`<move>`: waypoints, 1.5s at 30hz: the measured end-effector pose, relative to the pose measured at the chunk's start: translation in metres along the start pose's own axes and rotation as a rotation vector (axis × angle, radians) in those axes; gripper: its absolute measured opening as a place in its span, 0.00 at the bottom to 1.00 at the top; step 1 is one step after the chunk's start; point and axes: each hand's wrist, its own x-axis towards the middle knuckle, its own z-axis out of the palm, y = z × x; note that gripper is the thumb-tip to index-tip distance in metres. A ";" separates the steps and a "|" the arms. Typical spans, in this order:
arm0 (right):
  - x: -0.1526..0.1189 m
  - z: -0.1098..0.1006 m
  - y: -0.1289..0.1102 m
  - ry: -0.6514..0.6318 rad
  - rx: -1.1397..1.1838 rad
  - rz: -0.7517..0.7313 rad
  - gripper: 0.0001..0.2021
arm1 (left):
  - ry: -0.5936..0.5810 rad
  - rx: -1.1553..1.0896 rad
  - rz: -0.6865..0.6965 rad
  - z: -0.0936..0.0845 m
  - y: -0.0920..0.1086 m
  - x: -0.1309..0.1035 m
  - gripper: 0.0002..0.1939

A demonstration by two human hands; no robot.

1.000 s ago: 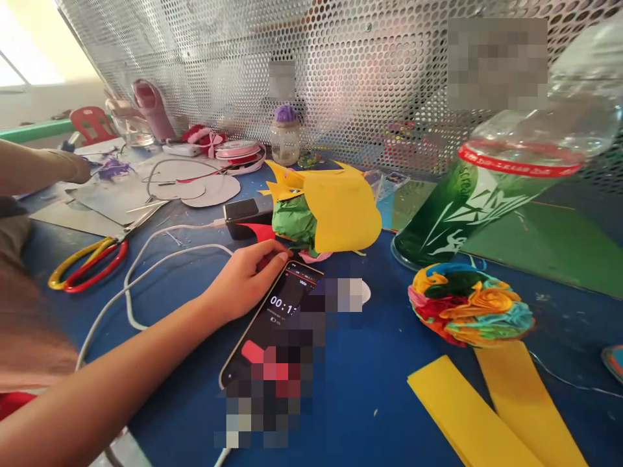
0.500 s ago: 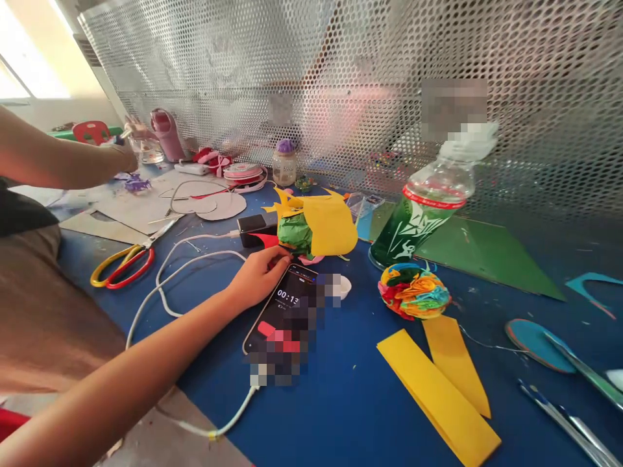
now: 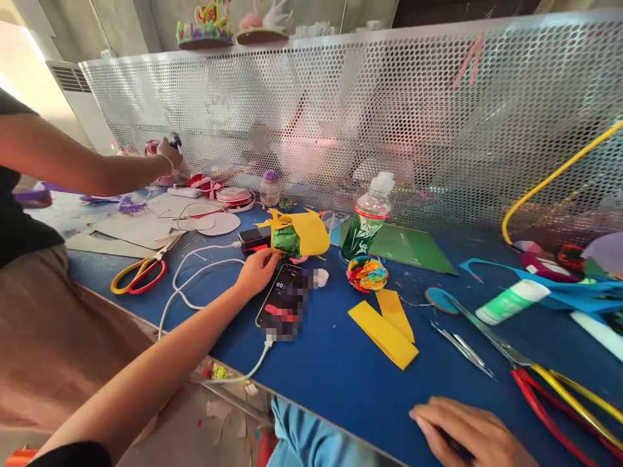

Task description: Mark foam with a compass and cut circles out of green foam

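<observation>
My left hand [image 3: 257, 269] rests on the table by the top of a phone [image 3: 282, 301] with a timer on its lit screen. Its fingers are curled together; anything between them is hidden. Just beyond sits a crumpled green paper ball [image 3: 287, 241] wrapped in yellow paper [image 3: 311, 232]. My right hand [image 3: 470, 431] lies at the table's front edge, fingers loosely bent and thumb apart, holding nothing I can see. Nearest to it are tweezers [image 3: 464, 350] and scissors [image 3: 511, 353] with red and yellow handles.
Yellow paper strips [image 3: 384, 334], a multicoloured paper ball [image 3: 367, 274] and a green bottle [image 3: 367, 220] stand mid-table. A glue stick [image 3: 513, 301] lies right. Other scissors [image 3: 141, 272] and a white cable [image 3: 178, 292] are left. A co-worker's arm [image 3: 97, 170] reaches in from the left.
The view has tilted up and swung right. My right hand, the scissors on the right and the glue stick now show. The co-worker's arm has shifted; my left hand stays by the phone.
</observation>
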 end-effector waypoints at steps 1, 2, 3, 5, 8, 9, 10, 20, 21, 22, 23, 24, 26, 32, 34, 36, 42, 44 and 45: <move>0.002 -0.001 -0.003 -0.006 0.002 -0.009 0.08 | 0.022 0.010 0.004 0.000 0.001 -0.001 0.15; 0.002 -0.002 -0.004 -0.004 0.005 -0.020 0.08 | 0.043 0.020 0.006 0.000 0.002 -0.001 0.15; 0.000 -0.002 -0.005 -0.009 0.008 -0.022 0.08 | 0.064 0.031 0.006 0.000 0.004 -0.002 0.15; -0.005 -0.002 -0.005 -0.022 0.033 -0.014 0.08 | 0.101 0.047 -0.004 -0.002 0.007 -0.005 0.16; -0.011 -0.004 -0.004 -0.023 0.071 0.033 0.09 | 0.152 0.075 -0.033 -0.006 0.013 -0.009 0.19; -0.012 -0.005 -0.004 -0.015 0.079 0.052 0.09 | 0.168 0.088 -0.039 -0.007 0.016 -0.010 0.19; -0.013 -0.006 -0.004 -0.005 0.087 0.071 0.09 | 0.180 0.103 -0.040 -0.008 0.019 -0.011 0.19; 0.013 -0.018 0.025 0.185 0.188 0.422 0.13 | 0.174 0.141 0.222 0.013 0.116 -0.006 0.14; 0.024 -0.018 0.034 0.217 0.193 0.440 0.14 | 0.162 0.127 0.251 0.021 0.128 -0.006 0.14; 0.037 -0.017 0.043 0.257 0.198 0.460 0.14 | 0.150 0.112 0.275 0.032 0.139 -0.007 0.12; 0.051 -0.014 0.052 0.310 0.204 0.481 0.15 | 0.144 0.095 0.288 0.043 0.148 -0.009 0.10; 0.065 -0.010 0.062 0.370 0.211 0.504 0.16 | 0.142 0.077 0.292 0.056 0.156 -0.011 0.09; 0.091 0.003 0.080 0.487 0.227 0.544 0.21 | 0.166 0.036 0.258 0.082 0.168 -0.016 0.12; 0.112 0.055 0.112 0.626 0.261 0.676 0.29 | 0.252 -0.131 -0.046 0.138 0.164 -0.017 0.23; 0.108 0.065 0.119 0.596 0.291 0.728 0.30 | 0.199 -0.184 -0.105 0.146 0.156 -0.012 0.24; 0.104 0.070 0.124 0.549 0.324 0.774 0.29 | 0.154 -0.232 -0.135 0.150 0.151 -0.008 0.25; 0.108 0.068 0.118 0.503 0.427 0.796 0.24 | 0.133 -0.398 -0.121 0.154 0.155 -0.004 0.19; 0.111 0.066 0.114 0.545 0.472 0.787 0.23 | 0.146 -0.468 -0.114 0.155 0.159 -0.004 0.17; 0.113 0.065 0.113 0.573 0.499 0.792 0.23 | 0.153 -0.503 -0.111 0.155 0.162 -0.004 0.17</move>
